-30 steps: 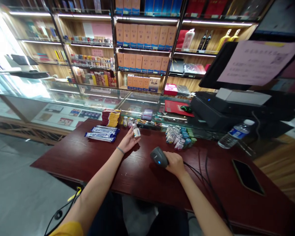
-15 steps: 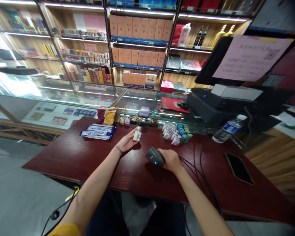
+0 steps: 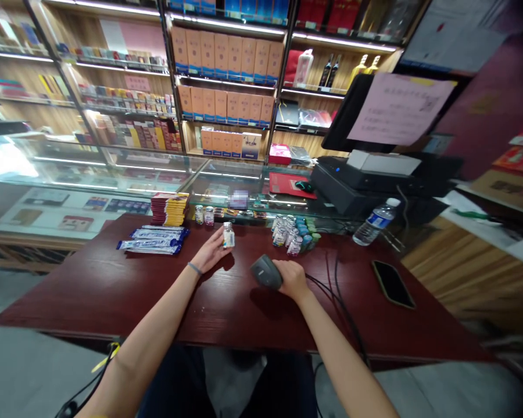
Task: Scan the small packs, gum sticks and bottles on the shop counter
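Observation:
My left hand (image 3: 210, 253) is closed around a small clear bottle (image 3: 229, 237) with a pale label, held upright just above the dark red table (image 3: 126, 296). In my right hand (image 3: 293, 277) is a dark grey barcode scanner (image 3: 266, 273), its head pointing left toward the bottle and its cable trailing right. Two similar small bottles (image 3: 204, 215) stand behind my left hand. A cluster of several more small bottles (image 3: 286, 232), with blue and green ones at its right side, is beyond the scanner.
Stacked red and yellow packets (image 3: 169, 209) and blue-white long sachets (image 3: 154, 239) lie at the left. To the right are a water bottle (image 3: 376, 222) and a phone (image 3: 393, 284). A glass counter (image 3: 239, 174) and a monitor (image 3: 348, 113) stand behind the table.
The whole view has shifted, so the table and both hands appear further left. The small bottle has turned, showing its label more squarely. The blue light on the scanner no longer shows.

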A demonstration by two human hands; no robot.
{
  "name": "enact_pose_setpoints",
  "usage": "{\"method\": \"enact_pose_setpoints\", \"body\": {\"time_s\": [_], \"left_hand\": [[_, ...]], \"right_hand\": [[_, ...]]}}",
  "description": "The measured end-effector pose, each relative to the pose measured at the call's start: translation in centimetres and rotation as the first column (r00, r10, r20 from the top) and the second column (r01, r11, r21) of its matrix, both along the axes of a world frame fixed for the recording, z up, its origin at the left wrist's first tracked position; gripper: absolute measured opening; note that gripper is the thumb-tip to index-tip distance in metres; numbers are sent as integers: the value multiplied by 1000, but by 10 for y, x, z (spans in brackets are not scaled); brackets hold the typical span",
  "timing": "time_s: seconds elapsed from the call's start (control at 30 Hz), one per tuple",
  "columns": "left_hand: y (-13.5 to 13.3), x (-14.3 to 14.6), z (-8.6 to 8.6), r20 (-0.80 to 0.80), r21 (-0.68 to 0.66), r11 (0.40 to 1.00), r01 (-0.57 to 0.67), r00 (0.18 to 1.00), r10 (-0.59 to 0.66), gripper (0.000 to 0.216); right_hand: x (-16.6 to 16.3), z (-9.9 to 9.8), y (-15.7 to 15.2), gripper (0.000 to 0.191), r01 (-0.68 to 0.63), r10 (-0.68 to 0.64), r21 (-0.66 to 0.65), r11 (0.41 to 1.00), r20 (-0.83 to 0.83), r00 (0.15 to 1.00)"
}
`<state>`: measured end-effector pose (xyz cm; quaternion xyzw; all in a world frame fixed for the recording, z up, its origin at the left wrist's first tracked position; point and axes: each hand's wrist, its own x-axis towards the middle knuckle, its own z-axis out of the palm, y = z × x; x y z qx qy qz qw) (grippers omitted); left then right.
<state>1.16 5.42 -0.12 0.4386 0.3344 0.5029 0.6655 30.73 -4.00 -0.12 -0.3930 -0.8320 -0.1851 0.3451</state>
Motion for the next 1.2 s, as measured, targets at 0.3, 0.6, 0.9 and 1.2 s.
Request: {"method": "enact_pose_setpoints", "body": {"time_s": [0.3,0.6,0.9,1.2], "left_hand": [[-2,34,12,-102,66,998,-18,994,25,52],[-1,118,10,-139,232,972,-26,989,59,50],[2,171,-13,-206,276,961,-16,976,75,36],[7,188,-21,-357,384,923,-35,916,183,27]], "right_hand": [[38,7,3,32,160,-144,110,981,-140,980],[79,10,-5,34,395,-367,74,916,-248,897],[98,15,-7,30,563,-497,97,821,-366,787],[109,11,-7,27,630,-539,96,770,-430,724]]}}
